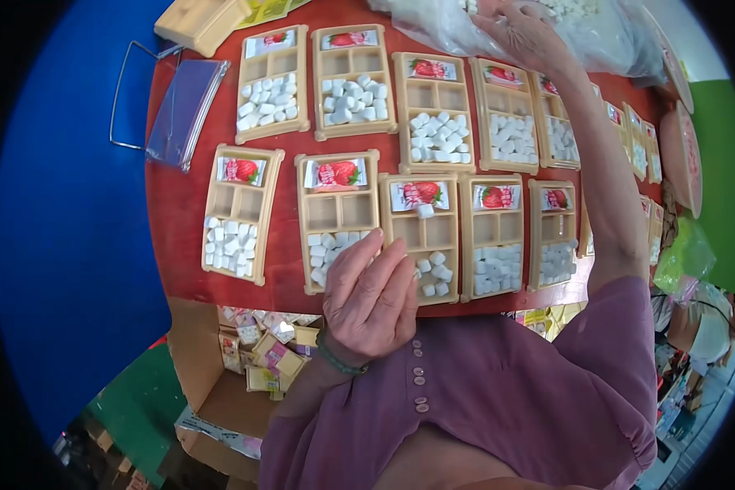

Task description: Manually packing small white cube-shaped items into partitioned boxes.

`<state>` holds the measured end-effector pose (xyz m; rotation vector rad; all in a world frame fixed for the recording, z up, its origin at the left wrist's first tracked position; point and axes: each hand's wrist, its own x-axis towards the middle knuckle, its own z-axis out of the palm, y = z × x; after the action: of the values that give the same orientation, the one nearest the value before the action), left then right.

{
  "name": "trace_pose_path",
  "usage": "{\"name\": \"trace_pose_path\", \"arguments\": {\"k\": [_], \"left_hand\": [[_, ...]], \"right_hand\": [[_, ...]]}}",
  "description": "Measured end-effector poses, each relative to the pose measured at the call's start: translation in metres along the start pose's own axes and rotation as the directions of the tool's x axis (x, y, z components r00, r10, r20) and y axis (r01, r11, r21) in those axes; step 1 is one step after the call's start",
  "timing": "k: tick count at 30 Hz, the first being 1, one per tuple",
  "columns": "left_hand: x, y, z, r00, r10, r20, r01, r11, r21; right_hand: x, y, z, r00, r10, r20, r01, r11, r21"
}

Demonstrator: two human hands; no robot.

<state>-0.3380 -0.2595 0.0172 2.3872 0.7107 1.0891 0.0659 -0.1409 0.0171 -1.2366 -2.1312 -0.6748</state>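
Observation:
My left hand (pixel 371 298) is over the near edge of a beige plastic compartment tray (pixel 459 245), its fingers bent and pressed together. Whatever they may hold is hidden. Several white marshmallows (pixel 437 273) lie in this tray's lower compartment, and a single one (pixel 425 211) rests just below its strawberry-printed sachet (pixel 419 194). The fingers also partly cover the fuller tray to the left (pixel 304 220). At the far side, my right hand (pixel 523 37) reaches to a clear plastic bag (pixel 433 23) of white pieces. Its fingers look apart, though the upper frame edge cuts off part of the view.
More filled trays (pixel 261 155) stand in two rows on the red table (pixel 282 245). A clear plastic case with a wire handle (pixel 186 110) is at the left edge. Below the table, a cardboard box (pixel 196 347) holds small packages. Round pinkish trays (pixel 679 159) stand at the right.

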Motion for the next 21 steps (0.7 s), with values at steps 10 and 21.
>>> {"name": "trace_pose_path", "arguments": {"k": [10, 21], "left_hand": [[-0.003, -0.001, 0.0, 1.0, 0.019, -0.023, -0.019, 1.0, -0.005], [0.021, 0.013, -0.019, 0.996, -0.089, 0.004, 0.086, 0.959, -0.269]], "right_hand": [[0.014, 0.001, 0.004, 0.768, 0.504, 0.395, -0.447, 0.864, -0.232], [0.048, -0.019, -0.035, 0.247, 0.848, 0.47, -0.718, -0.166, 0.676]]}}
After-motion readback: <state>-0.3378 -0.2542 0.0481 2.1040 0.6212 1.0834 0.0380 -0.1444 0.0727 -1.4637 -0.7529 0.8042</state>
